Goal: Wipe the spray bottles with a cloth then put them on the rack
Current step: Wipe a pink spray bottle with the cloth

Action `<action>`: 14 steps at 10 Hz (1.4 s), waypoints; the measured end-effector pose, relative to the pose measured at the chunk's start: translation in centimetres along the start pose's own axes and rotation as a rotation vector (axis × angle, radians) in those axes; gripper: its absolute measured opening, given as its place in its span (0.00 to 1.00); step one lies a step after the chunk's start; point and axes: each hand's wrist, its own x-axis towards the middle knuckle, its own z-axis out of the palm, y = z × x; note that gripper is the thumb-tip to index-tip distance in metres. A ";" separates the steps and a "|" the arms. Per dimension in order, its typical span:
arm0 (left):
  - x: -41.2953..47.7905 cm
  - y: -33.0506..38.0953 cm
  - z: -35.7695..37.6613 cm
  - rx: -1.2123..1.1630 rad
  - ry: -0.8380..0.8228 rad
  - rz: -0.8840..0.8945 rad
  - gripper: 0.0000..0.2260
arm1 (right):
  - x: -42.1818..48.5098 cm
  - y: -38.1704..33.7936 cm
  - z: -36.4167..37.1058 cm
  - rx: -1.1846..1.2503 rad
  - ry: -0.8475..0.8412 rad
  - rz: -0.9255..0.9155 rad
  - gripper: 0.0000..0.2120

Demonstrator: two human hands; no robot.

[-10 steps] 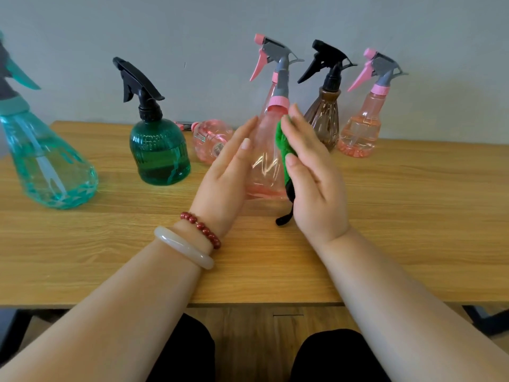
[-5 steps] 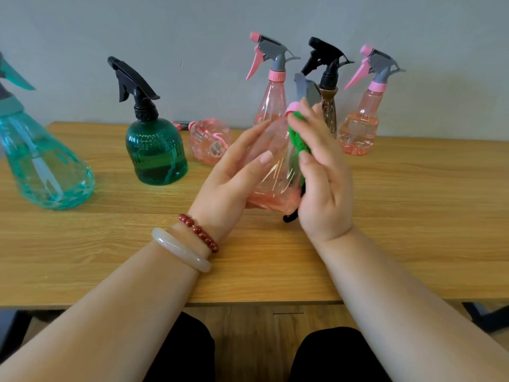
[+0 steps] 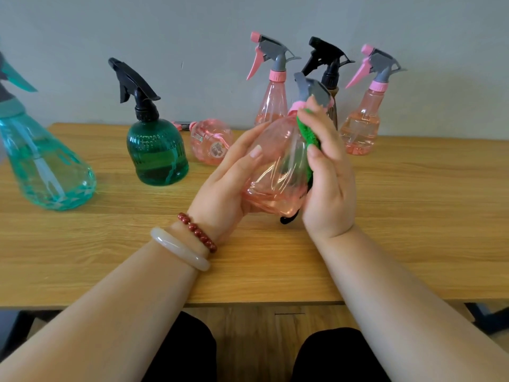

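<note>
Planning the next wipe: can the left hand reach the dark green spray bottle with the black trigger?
Probably not yet: the left hand cradles the tilted clear pink spray bottle; otherwise the dark green spray bottle stands unobstructed.

There are four pink spray bottles [image 3: 275, 166] [image 3: 212, 142] [image 3: 271, 106] [image 3: 360, 128], one teal bottle [image 3: 46, 172], one dark green bottle [image 3: 157, 153] and one brown bottle [image 3: 330, 75], plus one green cloth [image 3: 308, 133] and two bracelets [image 3: 197, 232] [image 3: 179, 252].

Glossy, see-through pink plastic on the held bottle [image 3: 278, 172]. Fuzzy green cloth [image 3: 309, 133] pressed against it. Matt wood-grain bench [image 3: 413, 216] underneath.
</note>
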 end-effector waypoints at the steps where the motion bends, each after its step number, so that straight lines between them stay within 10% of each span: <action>1: 0.1 -0.3 -0.6 0.235 0.024 0.091 0.23 | 0.0 0.0 -0.1 -0.088 -0.031 -0.077 0.21; 6: 0.9 0.1 -1.0 -0.048 -0.026 0.048 0.27 | -0.1 0.1 0.3 -0.228 -0.236 -0.423 0.18; 9: 0.6 -0.1 -0.5 -0.119 -0.033 -0.041 0.28 | 0.4 0.2 -0.2 -0.023 0.026 0.034 0.20; 12: 1.1 -0.1 -1.4 -0.138 0.052 0.019 0.28 | -0.4 -0.1 0.9 -0.207 -0.212 -0.327 0.17; 14: 0.6 -0.5 -0.6 -0.054 -0.014 0.013 0.25 | 0.5 0.3 0.1 0.006 0.019 0.127 0.21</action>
